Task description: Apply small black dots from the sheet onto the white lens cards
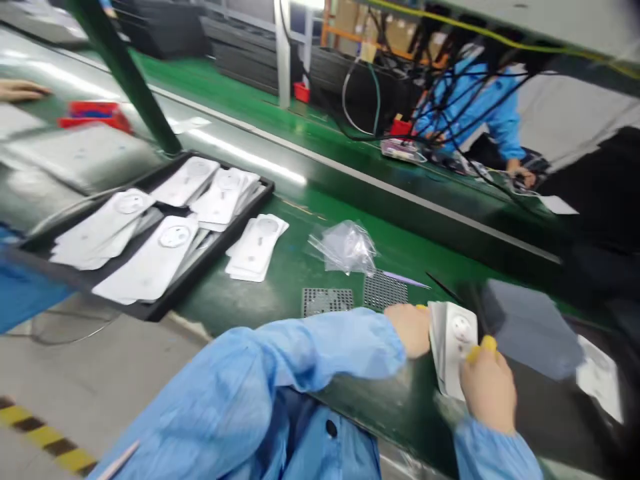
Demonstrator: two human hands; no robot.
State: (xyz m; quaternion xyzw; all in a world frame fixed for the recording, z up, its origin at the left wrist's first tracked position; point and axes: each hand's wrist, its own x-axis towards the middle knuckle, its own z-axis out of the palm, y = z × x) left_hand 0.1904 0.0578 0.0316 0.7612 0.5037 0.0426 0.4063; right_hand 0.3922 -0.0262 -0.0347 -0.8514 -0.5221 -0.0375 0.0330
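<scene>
- Left of frame: black tray (214,255) heaped with white panels (150,267), a smaller pile (256,248) just beside it!
- Centre: crumpled plastic bag (350,248), loose in the upper middle; blue sleeve (325,343) crosses below.
- Lower right: left hand (411,330) and right hand (491,387) pinch the white stack (453,353); uneven pressure could fan it apart.
- Far right: grey sheet (535,327), close enough to snag.

Light-blue coat (345,460), dark round button (331,428); wrinkled left sleeve (325,347) above button, right sleeve (495,453) right of button; yellow finger covers (489,343).
</scene>
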